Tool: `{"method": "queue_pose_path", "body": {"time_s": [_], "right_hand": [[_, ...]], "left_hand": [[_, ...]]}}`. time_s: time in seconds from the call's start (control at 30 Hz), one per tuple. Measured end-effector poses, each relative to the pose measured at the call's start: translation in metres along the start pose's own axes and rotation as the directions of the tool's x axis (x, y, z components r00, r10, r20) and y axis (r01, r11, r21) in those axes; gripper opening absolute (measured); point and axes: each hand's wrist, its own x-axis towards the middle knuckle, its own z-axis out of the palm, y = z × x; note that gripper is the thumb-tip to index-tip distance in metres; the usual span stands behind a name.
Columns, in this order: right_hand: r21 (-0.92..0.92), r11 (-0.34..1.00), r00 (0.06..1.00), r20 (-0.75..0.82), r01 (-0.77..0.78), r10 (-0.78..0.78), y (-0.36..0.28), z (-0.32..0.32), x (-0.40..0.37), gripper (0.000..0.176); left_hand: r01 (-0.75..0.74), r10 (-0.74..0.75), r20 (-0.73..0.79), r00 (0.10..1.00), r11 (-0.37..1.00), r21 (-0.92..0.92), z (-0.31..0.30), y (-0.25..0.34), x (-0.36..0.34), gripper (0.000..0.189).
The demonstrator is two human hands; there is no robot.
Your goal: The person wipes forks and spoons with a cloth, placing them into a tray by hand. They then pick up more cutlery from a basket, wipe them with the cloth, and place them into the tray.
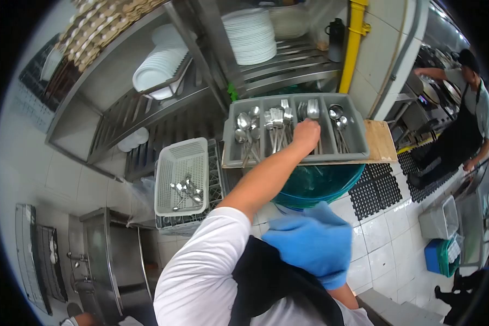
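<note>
My left hand [308,133] is closed in a grey cutlery tray [244,160], in the compartment with forks. Fork heads [312,108] stick up just above my fist, and handles show below it; my fingertips are hidden. To the left in the tray lie more forks [277,118] and, in the leftmost compartment, spoons [244,120]. Larger spoons [337,113] fill part of the right compartment. A blue cloth [312,244] hangs in front of my body over my right hand, which it covers; only the right forearm [343,298] shows below.
A white basket [160,185] with several spoons [187,193] stands on a dish rack at the left. Below the tray is a bin with a green liner [323,182]. Stacked plates [249,35] fill metal shelves. A co-worker [462,114] stands at the far right.
</note>
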Motion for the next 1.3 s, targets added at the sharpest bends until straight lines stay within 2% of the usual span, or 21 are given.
{"method": "queue_pose_path", "body": {"time_s": [0.03,0.1,0.17,0.23,0.3,0.37,0.4,0.47,0.5,0.57,0.63,0.7,0.83,0.87,0.9,0.97,1.03,1.13,1.2,1.27,1.3], "right_hand": [[0.012,1.0,1.0,0.011,0.001,-0.001,0.0,0.003,0.002,0.014],[0.015,1.0,1.0,0.022,0.002,-0.002,-0.001,0.003,0.0,0.014],[0.009,1.0,0.999,0.023,-0.026,0.025,0.002,-0.004,-0.004,0.015],[-0.015,0.999,0.999,0.0,-0.05,0.05,0.007,-0.017,-0.01,0.015],[-0.029,0.996,0.996,-0.025,-0.082,0.081,0.011,-0.025,-0.013,0.015],[-0.049,0.995,0.996,-0.03,-0.085,0.083,0.011,-0.032,-0.012,0.015],[-0.056,0.995,0.996,-0.036,-0.086,0.084,0.011,-0.033,-0.015,0.015],[-0.066,0.995,0.997,-0.032,-0.073,0.071,0.011,-0.032,-0.012,0.015],[-0.064,0.996,0.997,-0.028,-0.067,0.065,0.009,-0.032,-0.012,0.015],[-0.074,0.996,0.999,-0.02,-0.047,0.046,0.007,-0.029,-0.008,0.016],[-0.08,0.996,1.0,0.0,-0.027,0.027,0.004,-0.026,-0.007,0.016],[-0.099,0.995,1.0,0.022,-0.004,0.006,0.003,-0.024,-0.001,0.016],[-0.144,0.989,0.998,0.053,0.03,-0.022,0.002,-0.019,0.008,0.016],[-0.149,0.988,0.997,0.079,0.031,-0.02,0.001,-0.013,0.011,0.017],[-0.155,0.987,0.994,0.11,0.044,-0.027,0.0,-0.009,0.015,0.017],[-0.18,0.98,0.983,0.174,0.084,-0.053,-0.006,0.004,0.023,0.017],[-0.194,0.974,0.974,0.214,0.118,-0.075,-0.01,0.018,0.029,0.017],[-0.255,0.947,0.953,0.276,0.194,-0.121,-0.023,0.035,0.045,0.017],[-0.321,0.913,0.941,0.301,0.253,-0.155,-0.034,0.045,0.058,0.018],[-0.415,0.853,0.93,0.315,0.315,-0.19,-0.047,0.052,0.071,0.018],[-0.461,0.818,0.923,0.325,0.343,-0.204,-0.054,0.056,0.079,0.018]], "left_hand": [[0.121,-0.128,-0.081,0.988,0.989,-0.087,0.002,-0.002,0.004,0.018],[0.186,-0.185,0.016,0.983,0.979,-0.083,0.006,-0.009,0.012,0.021],[0.132,-0.12,0.094,0.988,0.983,-0.128,-0.035,-0.005,-0.005,0.024],[0.106,-0.132,-0.091,0.987,0.963,-0.248,-0.07,-0.014,-0.027,0.024],[0.372,-0.382,-0.005,0.924,0.904,-0.21,-0.112,-0.05,-0.067,0.03],[0.675,-0.667,0.1,0.738,0.733,-0.086,-0.118,-0.086,-0.102,0.038],[0.676,-0.669,0.099,0.736,0.732,-0.079,-0.1,-0.097,-0.108,0.038],[0.663,-0.638,0.306,0.707,0.748,0.03,-0.06,-0.119,-0.115,0.042],[0.67,-0.645,0.302,0.702,0.742,0.029,-0.055,-0.123,-0.114,0.042],[0.608,-0.594,0.154,0.79,0.791,-0.071,-0.047,-0.132,-0.106,0.038],[0.604,-0.6,0.08,0.796,0.777,-0.176,-0.031,-0.152,-0.095,0.032],[0.626,-0.606,0.156,0.78,0.76,-0.175,-0.046,-0.148,-0.092,0.041],[0.578,-0.564,0.134,0.815,0.773,-0.26,-0.058,-0.133,-0.108,0.064],[0.58,-0.583,0.089,0.808,0.758,-0.299,-0.081,-0.113,-0.12,0.058],[0.452,-0.511,-0.156,0.845,0.84,-0.302,-0.076,-0.107,-0.138,0.044],[0.177,-0.408,-0.456,0.791,0.867,-0.467,-0.087,-0.085,-0.17,0.025],[0.087,-0.363,-0.538,0.761,0.879,-0.47,-0.095,-0.066,-0.213,0.021],[0.138,-0.377,-0.485,0.789,0.878,-0.459,-0.081,-0.068,-0.288,0.015],[0.32,-0.525,-0.36,0.772,0.809,-0.493,-0.053,-0.092,-0.347,0.014],[0.59,-0.86,-0.046,0.508,0.387,-0.709,-0.032,-0.122,-0.403,0.016],[0.58,-0.93,0.003,0.367,0.227,-0.783,-0.025,-0.142,-0.425,0.016]]}}
